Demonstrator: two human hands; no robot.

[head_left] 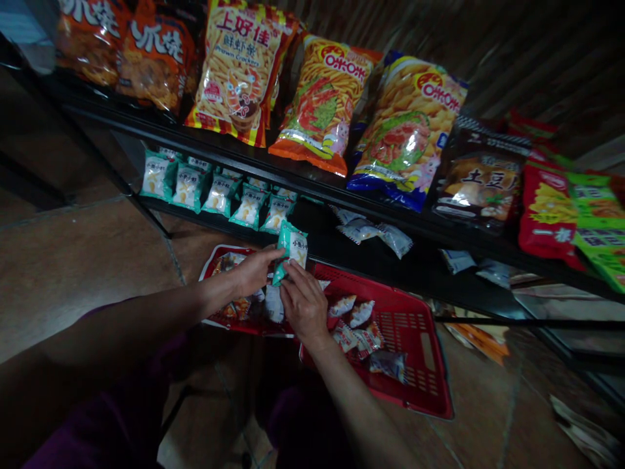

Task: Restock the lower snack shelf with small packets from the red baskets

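Observation:
Between my two hands is a small teal and white snack bag [295, 245], held upright just in front of the lower shelf. My left hand [257, 268] grips its left side, thumb on the front. My right hand [305, 301] has its fingers closed on the bag's lower right part. Matching teal snack bags [217, 193] stand in a row on the lower shelf, to the left beyond my hands. Below my hands sits a red shopping basket [420, 326] with several small snack packets [362, 314] in it. Left of it, another basket [215, 257] holds more packets.
The upper black shelf [312, 184] carries large snack bags, among them prawn crackers [239, 71], and overhangs the lower shelf [322, 231]. Silvery packets [374, 233] lie on the lower shelf to the right. A thin black bar [527, 321] runs at the right above the tiled floor [488, 404].

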